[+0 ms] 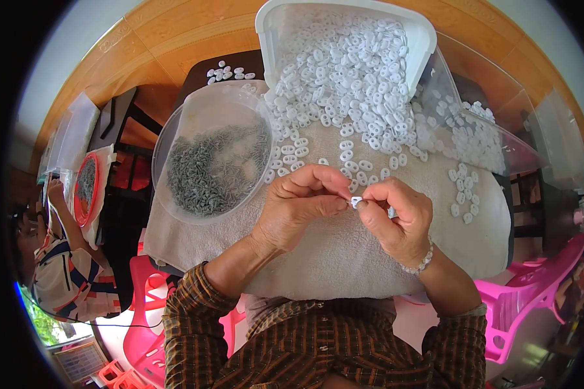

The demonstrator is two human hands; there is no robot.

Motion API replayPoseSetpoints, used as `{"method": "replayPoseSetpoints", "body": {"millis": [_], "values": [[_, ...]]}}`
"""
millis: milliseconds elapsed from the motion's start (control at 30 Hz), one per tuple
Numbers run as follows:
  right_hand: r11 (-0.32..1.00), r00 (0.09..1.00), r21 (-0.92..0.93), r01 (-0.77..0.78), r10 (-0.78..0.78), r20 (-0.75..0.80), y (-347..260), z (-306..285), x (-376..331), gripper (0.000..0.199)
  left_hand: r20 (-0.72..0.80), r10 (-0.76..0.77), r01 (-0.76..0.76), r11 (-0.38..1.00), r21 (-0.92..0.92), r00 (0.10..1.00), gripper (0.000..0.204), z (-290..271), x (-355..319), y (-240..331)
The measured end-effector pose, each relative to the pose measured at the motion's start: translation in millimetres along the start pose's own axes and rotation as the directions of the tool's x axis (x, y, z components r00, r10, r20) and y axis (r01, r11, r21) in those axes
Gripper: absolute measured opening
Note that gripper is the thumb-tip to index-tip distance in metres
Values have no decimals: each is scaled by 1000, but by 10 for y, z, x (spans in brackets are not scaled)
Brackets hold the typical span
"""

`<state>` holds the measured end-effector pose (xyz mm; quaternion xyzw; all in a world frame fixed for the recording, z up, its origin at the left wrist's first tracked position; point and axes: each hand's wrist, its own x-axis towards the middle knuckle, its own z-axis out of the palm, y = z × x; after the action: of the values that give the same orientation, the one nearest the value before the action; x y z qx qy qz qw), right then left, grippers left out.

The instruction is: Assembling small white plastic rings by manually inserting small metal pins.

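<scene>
In front of me, over the towel, my two hands meet at a small white plastic piece. My right hand, with a beaded bracelet at its wrist, pinches this piece between thumb and forefinger. The fingertips of my left hand are pressed together right at the piece's left side; whatever they grip is too small to make out. Just beyond my fingers lie loose white oval two-hole pieces. Left of my left hand, a clear round tub holds a heap of small grey metal parts that look like springs.
A white bin lies tipped toward me, spilling a big pile of white pieces. At the right stands a clear plastic box with more pieces. Pink chairs flank the table. Far left, another person sits by a red tray.
</scene>
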<state>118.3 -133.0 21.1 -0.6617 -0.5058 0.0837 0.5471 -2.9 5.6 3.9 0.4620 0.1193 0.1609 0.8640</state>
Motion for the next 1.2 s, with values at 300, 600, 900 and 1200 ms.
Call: {"method": "replayPoseSetpoints", "body": {"millis": [300,600,900,1200], "values": [[999,1000,-37,21,-22,-8,27,23,1,8,-30,-9,9,1000,17,1000,23,-1,-5,-3],[986,992,-133,103,-111,-54,48,56,-9,7,-66,21,-15,996,84,998,26,30,-27,-39],[975,986,-172,139,-152,-70,31,87,-19,8,-77,66,-58,994,93,995,30,72,-79,-62],[997,990,17,-74,75,-121,37,23,-13,8,-78,71,-66,995,69,994,35,164,-74,-22]]}}
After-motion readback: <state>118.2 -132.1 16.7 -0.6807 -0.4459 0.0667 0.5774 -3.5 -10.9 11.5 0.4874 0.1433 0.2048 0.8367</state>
